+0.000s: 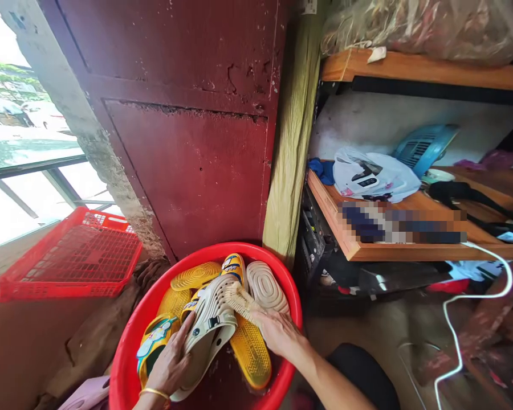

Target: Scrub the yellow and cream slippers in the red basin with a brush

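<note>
A beige clog [209, 304] with a heel strap rests on top of other footwear in a round red tub [122, 353]. My left hand [171, 359], with a gold-coloured bangle at the wrist, grips the clog's left side; its thumb is partly hidden. In my right hand [280, 333] is a pale scrubbing brush [241, 302], its bristles against the clog's vented upper. A second beige sole [267, 285] lies upturned at the tub's back right. Around the clog are several yellow slippers [253, 356], some sole up and some with cartoon figures. Dark liquid seems to lie at the bottom.
Behind the tub stand a dark red door [196, 171] and a yellowish post [293, 142]. A red plastic crate [77, 253] is at left. Wooden shelves [410, 250] at right hold a white plastic bag [376, 173] and a blue fan [425, 149]. A white cable [455, 336] hangs down.
</note>
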`<state>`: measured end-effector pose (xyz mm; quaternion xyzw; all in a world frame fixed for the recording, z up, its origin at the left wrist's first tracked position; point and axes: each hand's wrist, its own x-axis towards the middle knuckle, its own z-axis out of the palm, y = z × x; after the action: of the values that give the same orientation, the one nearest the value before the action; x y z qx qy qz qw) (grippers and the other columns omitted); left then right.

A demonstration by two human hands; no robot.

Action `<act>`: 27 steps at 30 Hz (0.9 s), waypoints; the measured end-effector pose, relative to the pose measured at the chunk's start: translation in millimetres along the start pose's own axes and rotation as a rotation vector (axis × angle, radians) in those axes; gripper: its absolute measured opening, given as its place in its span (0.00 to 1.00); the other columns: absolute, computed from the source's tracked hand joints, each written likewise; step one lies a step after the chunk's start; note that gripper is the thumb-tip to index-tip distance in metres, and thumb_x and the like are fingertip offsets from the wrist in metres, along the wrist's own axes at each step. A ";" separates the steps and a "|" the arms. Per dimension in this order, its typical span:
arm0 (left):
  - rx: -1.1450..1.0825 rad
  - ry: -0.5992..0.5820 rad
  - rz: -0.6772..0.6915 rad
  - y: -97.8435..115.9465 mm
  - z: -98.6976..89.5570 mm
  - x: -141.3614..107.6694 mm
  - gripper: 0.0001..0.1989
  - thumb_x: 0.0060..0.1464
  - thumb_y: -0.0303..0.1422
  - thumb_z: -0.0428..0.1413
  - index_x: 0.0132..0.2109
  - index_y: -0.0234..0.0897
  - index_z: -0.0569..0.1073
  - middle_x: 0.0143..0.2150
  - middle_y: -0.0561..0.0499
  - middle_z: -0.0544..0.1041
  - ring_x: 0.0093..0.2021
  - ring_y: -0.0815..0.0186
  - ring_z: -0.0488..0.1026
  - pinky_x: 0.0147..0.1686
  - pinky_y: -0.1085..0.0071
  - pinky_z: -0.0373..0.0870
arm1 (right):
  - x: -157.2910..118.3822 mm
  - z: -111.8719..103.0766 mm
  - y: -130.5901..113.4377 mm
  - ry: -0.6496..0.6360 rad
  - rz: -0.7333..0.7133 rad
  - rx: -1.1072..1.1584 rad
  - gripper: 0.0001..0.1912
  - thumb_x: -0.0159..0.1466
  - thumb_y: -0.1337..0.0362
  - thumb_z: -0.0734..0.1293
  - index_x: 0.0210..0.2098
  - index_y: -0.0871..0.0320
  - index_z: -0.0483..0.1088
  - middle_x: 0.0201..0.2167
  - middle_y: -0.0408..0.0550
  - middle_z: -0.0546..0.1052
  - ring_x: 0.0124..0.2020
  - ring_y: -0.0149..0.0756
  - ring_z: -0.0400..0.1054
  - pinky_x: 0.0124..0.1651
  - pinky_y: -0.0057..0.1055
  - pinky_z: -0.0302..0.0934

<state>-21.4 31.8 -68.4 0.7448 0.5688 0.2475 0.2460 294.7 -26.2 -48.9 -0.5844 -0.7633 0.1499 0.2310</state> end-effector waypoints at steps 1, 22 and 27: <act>-0.019 0.007 0.007 0.3 0.0 -0.2 0.41 0.43 0.28 0.51 0.68 0.35 0.67 0.64 0.42 0.75 0.66 0.49 0.69 0.66 0.55 0.65 | -1.4 3.4 -1.2 -0.016 0.003 -0.021 0.28 0.68 0.68 0.57 0.64 0.44 0.68 0.51 0.51 0.79 0.48 0.47 0.75 0.54 0.43 0.66; -1.131 -0.084 -0.702 16.4 -22.2 -13.1 0.31 0.49 0.45 0.62 0.58 0.36 0.75 0.45 0.40 0.85 0.47 0.45 0.82 0.47 0.50 0.80 | 1.8 25.6 -4.0 -0.088 0.186 -0.253 0.37 0.62 0.75 0.58 0.70 0.54 0.60 0.56 0.57 0.77 0.56 0.50 0.72 0.57 0.43 0.64; -1.451 -0.342 -0.819 24.7 -3.6 -26.3 0.24 0.42 0.38 0.67 0.48 0.35 0.79 0.41 0.40 0.86 0.37 0.50 0.84 0.34 0.59 0.82 | -10.0 39.3 -23.0 -0.254 0.184 -0.301 0.29 0.65 0.74 0.59 0.62 0.51 0.71 0.51 0.57 0.80 0.51 0.52 0.74 0.55 0.43 0.65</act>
<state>-11.8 0.8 -52.0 0.1651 0.4488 0.3263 0.8154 257.1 -40.5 -72.6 -0.6559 -0.7436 0.1271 0.0284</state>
